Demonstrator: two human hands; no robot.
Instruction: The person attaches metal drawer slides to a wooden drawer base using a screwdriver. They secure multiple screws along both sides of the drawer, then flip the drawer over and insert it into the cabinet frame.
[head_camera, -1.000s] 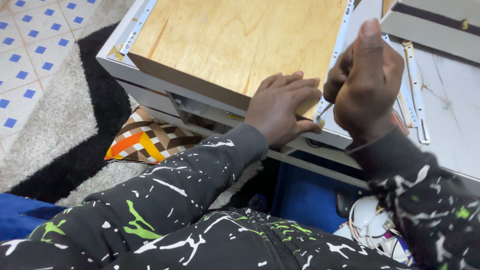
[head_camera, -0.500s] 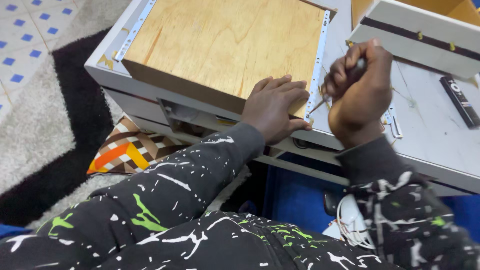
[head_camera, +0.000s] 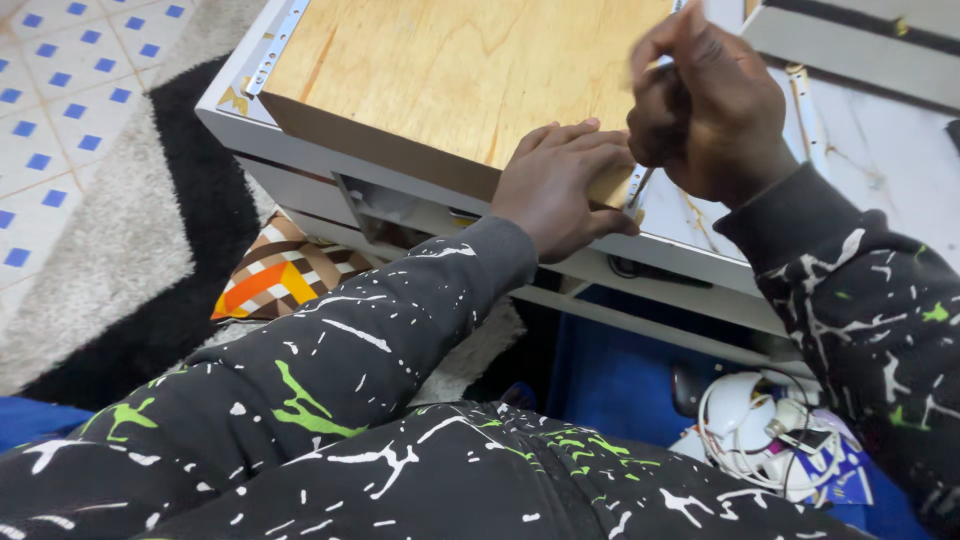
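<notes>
My left hand (head_camera: 562, 186) lies flat with fingers together on the near corner of a plywood drawer bottom (head_camera: 450, 70), which rests upside down on a white cabinet (head_camera: 300, 150). My right hand (head_camera: 705, 105) is closed around a screwdriver (head_camera: 640, 185). Its thin shaft points down at the metal drawer slide (head_camera: 632, 190) just beside my left fingertips. The handle is hidden inside my fist and slightly blurred. A second metal slide (head_camera: 275, 45) runs along the drawer's left edge.
A second white drawer piece (head_camera: 850, 35) lies at the upper right on a white marbled surface (head_camera: 880, 170). A black and grey rug (head_camera: 130, 250) and a colourful patterned cushion (head_camera: 285, 275) are on the floor at left. Coiled white cables and a white device (head_camera: 765, 435) sit at lower right.
The view has shifted and drawn closer. My right hand has risen a little with the screwdriver, staying over the slide. My left hand stays pressed on the drawer corner.
</notes>
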